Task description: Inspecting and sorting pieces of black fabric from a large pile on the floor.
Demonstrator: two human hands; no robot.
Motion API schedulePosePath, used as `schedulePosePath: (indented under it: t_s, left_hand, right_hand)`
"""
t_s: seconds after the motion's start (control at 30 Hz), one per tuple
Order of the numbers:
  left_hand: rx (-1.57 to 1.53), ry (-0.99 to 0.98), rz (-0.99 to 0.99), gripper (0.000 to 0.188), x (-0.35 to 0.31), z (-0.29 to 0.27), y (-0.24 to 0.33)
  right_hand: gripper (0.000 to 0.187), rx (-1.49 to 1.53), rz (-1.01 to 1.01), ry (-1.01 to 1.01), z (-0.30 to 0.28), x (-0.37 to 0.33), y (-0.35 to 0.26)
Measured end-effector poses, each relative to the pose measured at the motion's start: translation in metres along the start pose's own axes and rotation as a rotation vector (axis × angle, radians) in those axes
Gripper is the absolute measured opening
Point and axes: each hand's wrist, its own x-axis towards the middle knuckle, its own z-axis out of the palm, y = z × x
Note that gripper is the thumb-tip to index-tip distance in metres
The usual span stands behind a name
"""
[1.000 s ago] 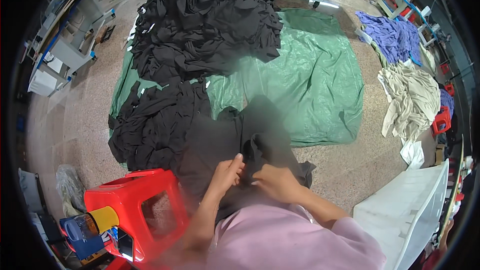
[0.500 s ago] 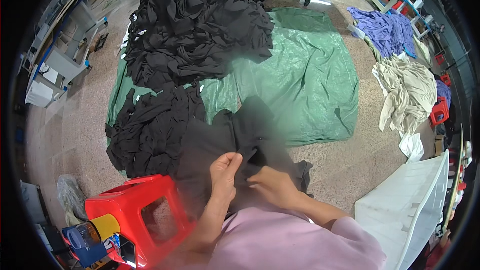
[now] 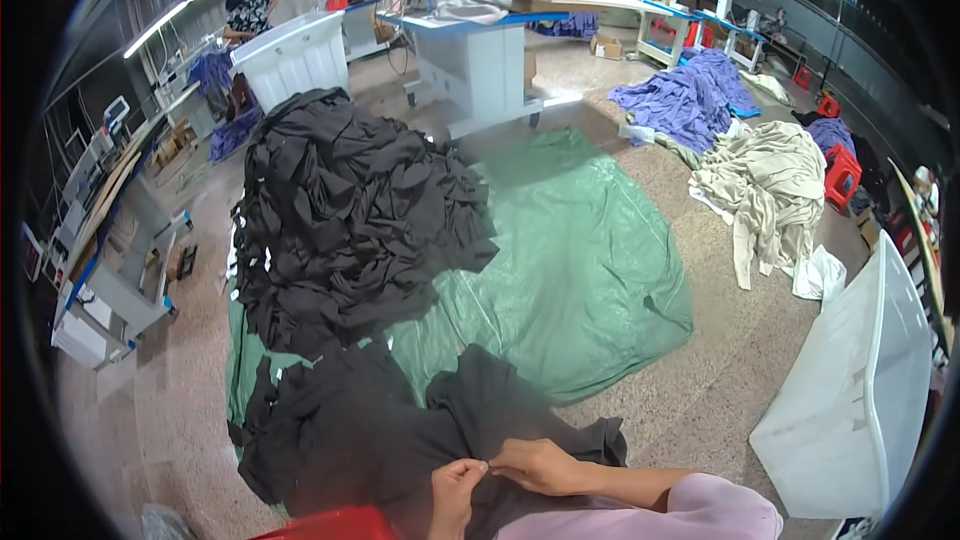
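Hands (image 3: 455,492) (image 3: 540,466) pinched, touching; black cloth (image 3: 484,398) beneath

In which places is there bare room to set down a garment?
Green tarp shows bare right of the large black garment heap; speckled floor shows between tarp and white plastic bin. Crowded: the tarp's left side, and its near edge, where black cloth lies around left hand and right hand.

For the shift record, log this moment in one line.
left hand: at dark garment | right hand: fingertips close to left hand's | anything pinched: cannot tell | large dark pile: on green sheet
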Motion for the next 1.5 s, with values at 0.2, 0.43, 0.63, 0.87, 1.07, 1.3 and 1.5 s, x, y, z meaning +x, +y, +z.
schedulePosePath:
  t_s: [0.2, 0.43, 0.63, 0.87, 1.07, 1.3, 1.5]
  left_hand:
    - [0.265, 0.035, 0.122, 0.006, 0.000, 0.004, 0.000]
    - [0.552, -0.005, 0.278, 0.012, -0.013, 0.016, 0.015]
    - [0.510, 0.013, 0.297, 0.007, -0.019, 0.020, 0.013]
    - [0.253, 0.097, 0.324, 0.014, -0.010, 0.014, -0.009]
    - [0.184, 0.151, 0.168, 0.011, -0.010, 0.022, -0.001]
    - [-0.250, 0.192, -0.042, 0.012, -0.018, 0.013, -0.003]
    - [-0.079, 0.018, -0.248, 0.046, -0.011, 0.000, 0.012]
  right_hand:
    - [0.013, 0.063, 0.017, -0.035, 0.002, 0.004, 0.014]
    - [0.015, 0.167, 0.096, -0.088, 0.000, 0.006, 0.022]
    - [0.017, 0.277, 0.213, -0.103, 0.000, -0.002, 0.023]
    - [0.016, 1.046, 0.802, 0.017, 0.020, 0.000, 0.021]
    - [0.016, 1.071, 0.806, -0.030, 0.012, 0.000, 0.027]
    - [0.020, 0.685, 0.801, -0.117, -0.015, 0.004, 0.021]
    - [0.015, 0.662, 0.667, -0.021, -0.016, -0.003, 0.003]
